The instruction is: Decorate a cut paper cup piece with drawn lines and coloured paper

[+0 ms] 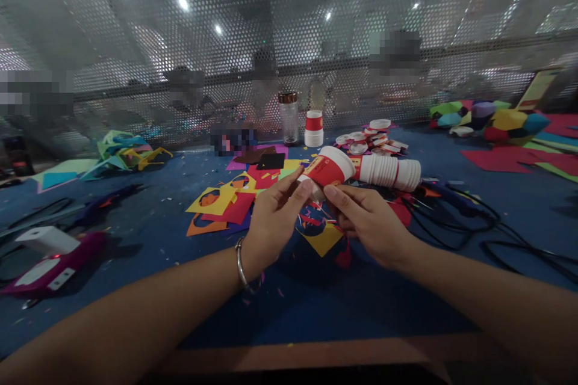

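Observation:
A red and white paper cup (pixel 330 168) is held tilted above the middle of the table, its wide end toward the upper right. My left hand (pixel 272 221) grips the cup near its narrow end, thumb in front and fingers behind. On the other side, my right hand (pixel 371 221) pinches the cup's lower edge between thumb and fingers; its fingertips are partly hidden. Just behind lies a sideways stack of paper cups (pixel 382 172). Below the hands are a cut yellow paper piece (pixel 323 242) and small coloured scraps.
Cut coloured papers (pixel 217 200) lie left of the cup. A clear bottle (pixel 289 120), upright cups (pixel 314 129) and a pile of cut rings (pixel 377 139) stand behind. Black cables (pixel 469 225) run at right; a purple power strip (pixel 58 267) lies at left. A perforated metal screen (pixel 280 30) bounds the back.

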`<state>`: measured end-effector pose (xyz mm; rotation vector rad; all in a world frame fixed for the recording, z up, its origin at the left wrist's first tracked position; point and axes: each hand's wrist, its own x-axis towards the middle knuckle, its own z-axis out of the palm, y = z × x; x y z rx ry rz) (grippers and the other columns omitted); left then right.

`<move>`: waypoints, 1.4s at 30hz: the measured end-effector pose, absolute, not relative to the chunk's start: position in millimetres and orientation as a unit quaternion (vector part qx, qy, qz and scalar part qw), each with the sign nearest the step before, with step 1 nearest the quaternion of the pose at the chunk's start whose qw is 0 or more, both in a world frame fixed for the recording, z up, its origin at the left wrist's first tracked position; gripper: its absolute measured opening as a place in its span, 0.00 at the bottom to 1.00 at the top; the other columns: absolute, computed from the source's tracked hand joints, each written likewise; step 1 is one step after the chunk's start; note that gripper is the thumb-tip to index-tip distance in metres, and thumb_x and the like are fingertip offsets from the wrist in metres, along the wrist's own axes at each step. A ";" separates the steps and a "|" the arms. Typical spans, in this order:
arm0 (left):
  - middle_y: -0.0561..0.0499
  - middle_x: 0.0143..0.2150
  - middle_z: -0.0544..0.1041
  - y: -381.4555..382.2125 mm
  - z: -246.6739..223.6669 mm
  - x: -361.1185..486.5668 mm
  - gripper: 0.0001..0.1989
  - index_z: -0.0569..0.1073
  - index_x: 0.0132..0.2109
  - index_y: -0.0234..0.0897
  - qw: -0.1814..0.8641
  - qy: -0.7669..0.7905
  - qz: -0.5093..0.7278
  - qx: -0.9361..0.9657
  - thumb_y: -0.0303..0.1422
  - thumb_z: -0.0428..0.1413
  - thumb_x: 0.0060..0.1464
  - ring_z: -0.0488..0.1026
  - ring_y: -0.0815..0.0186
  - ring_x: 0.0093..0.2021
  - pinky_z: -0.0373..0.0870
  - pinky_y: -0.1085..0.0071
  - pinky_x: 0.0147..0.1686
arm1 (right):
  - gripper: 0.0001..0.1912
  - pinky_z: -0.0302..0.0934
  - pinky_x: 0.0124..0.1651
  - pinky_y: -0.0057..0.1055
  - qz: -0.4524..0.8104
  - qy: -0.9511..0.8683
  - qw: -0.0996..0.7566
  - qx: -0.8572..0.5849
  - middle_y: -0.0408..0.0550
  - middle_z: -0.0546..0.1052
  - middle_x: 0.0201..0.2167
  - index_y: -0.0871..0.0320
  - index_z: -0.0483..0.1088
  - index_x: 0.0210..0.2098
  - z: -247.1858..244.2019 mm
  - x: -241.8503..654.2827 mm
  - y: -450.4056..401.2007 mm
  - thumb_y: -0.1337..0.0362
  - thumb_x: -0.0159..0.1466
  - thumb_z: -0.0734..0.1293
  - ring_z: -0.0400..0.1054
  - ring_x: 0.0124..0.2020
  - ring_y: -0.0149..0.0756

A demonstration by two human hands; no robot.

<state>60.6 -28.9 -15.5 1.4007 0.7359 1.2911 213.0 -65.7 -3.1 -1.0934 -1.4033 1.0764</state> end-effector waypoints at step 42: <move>0.44 0.55 0.80 -31.8 -13.1 57.0 0.27 0.72 0.62 0.39 0.432 0.299 0.536 0.661 0.37 0.62 0.55 0.80 0.60 0.49 0.77 0.62 0.52 | 0.30 0.35 0.17 0.25 0.432 -0.589 0.507 -0.458 0.34 0.54 0.17 0.56 0.60 0.22 -6.4 212.9 -65.2 0.36 0.58 0.67 0.41 0.17 0.22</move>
